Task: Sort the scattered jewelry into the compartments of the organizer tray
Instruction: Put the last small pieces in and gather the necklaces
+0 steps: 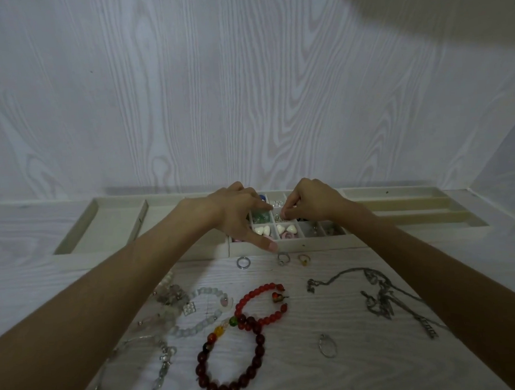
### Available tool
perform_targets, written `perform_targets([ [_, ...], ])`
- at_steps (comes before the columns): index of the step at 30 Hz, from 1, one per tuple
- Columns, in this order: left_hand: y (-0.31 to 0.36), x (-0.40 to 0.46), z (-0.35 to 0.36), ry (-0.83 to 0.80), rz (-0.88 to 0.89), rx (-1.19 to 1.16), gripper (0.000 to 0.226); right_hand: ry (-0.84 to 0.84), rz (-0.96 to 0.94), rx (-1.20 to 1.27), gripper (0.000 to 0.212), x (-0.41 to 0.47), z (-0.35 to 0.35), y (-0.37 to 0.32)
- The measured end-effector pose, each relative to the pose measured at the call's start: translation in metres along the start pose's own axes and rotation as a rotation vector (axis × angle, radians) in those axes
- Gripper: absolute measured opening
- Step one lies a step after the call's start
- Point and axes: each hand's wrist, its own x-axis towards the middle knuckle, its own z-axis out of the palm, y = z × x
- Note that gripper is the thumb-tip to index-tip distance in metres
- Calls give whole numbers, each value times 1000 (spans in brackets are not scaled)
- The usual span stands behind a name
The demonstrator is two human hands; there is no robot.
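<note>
A cream organizer tray [294,246] lies along the wall, its small middle compartments holding white hearts [283,229], green stones and small silver pieces. My left hand [239,213] and my right hand [307,202] hover over those compartments, fingertips nearly touching. My right hand pinches a small silver piece [278,216] that hangs above a middle compartment. My left hand's fingertips meet at something tiny and shiny; what it is stays unclear. On the table in front lie three rings [283,258], a dark red bead bracelet [232,360], a bright red bracelet [262,303], pale bead bracelets [202,311] and silver chains [381,295].
A silver bangle [134,377] lies near the left forearm and a thin oval silver ring [327,344] sits toward the front right. Long tray compartments [400,208] run to the right, wide ones [108,223] to the left. A wall rises just behind the tray.
</note>
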Motion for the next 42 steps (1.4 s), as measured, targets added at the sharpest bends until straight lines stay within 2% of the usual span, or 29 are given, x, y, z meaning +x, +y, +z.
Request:
perform_targets([
  [17,4,-5,-8,30,2,10,103,-16,-16,-81,12,1,-16,-1],
  [21,8,-6,-17,83,43,71,97,-53,-93,-127,25,-7,-30,0],
  [24,14,-2,-20,60,61,125,92,-113,-125,-242,31,-13,-28,-1],
  [29,23,5,-18,7,52,247,91,-75,-170,-425,32,-15,-19,-3],
  [42,23,9,-20,-55,41,288,92,-71,-152,-437,34,-13,-15,-4],
])
